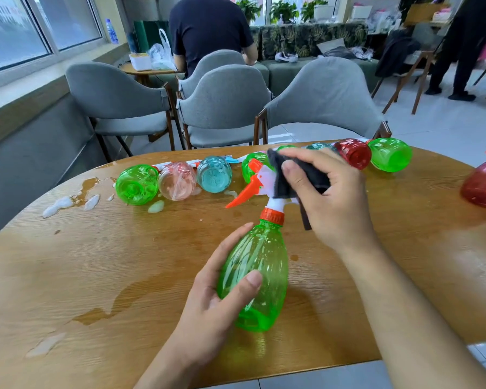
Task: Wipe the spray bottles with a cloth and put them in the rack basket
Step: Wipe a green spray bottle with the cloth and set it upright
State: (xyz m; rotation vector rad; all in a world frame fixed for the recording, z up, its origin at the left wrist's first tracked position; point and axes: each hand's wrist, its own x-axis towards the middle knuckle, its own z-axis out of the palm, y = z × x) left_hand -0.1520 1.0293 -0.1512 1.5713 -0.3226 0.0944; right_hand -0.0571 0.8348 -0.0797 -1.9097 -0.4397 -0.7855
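My left hand (216,301) grips the body of a green spray bottle (257,265) held tilted above the wooden table (101,270). The bottle's white and orange spray head (260,182) points up and left. My right hand (328,192) holds a dark cloth (285,175) wrapped against the back of that spray head. Several other spray bottles lie on their sides along the table's far edge: a green one (136,185), a pink one (177,181), a teal one (213,174), a red one (352,153) and another green one (390,154). No rack basket is in view.
Foam and liquid puddles (70,202) wet the table's left part, with a wet streak (118,304) nearer me. A dark red bottle (484,182) stands at the right edge. Grey chairs (222,102) stand behind the table, and a person sits beyond them.
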